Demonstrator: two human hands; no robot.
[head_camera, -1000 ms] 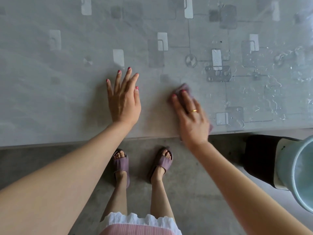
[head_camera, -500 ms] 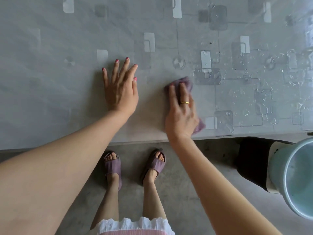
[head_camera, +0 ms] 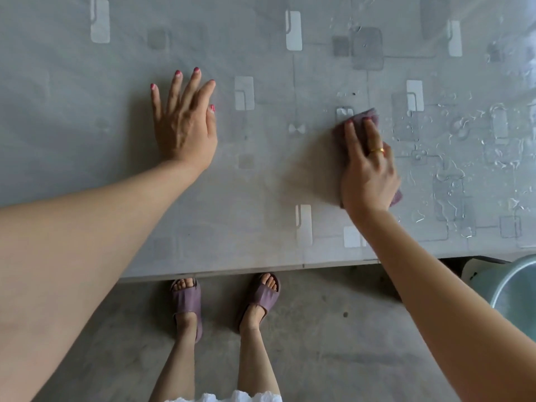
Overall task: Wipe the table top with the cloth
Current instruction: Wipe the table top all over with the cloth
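Purple cloth bunched flat under right hand, table top.

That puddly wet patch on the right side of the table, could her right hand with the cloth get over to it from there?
Probably yes. The right hand presses the cloth flat right beside the water droplets, and nothing stands on the table top between them.

Two purple slippers on bare feet, toes close to the table edge, standing on a grey concrete floor. Pale blue-green bucket at the right edge, partly cut off. Strip of white frilled hem at the bottom.
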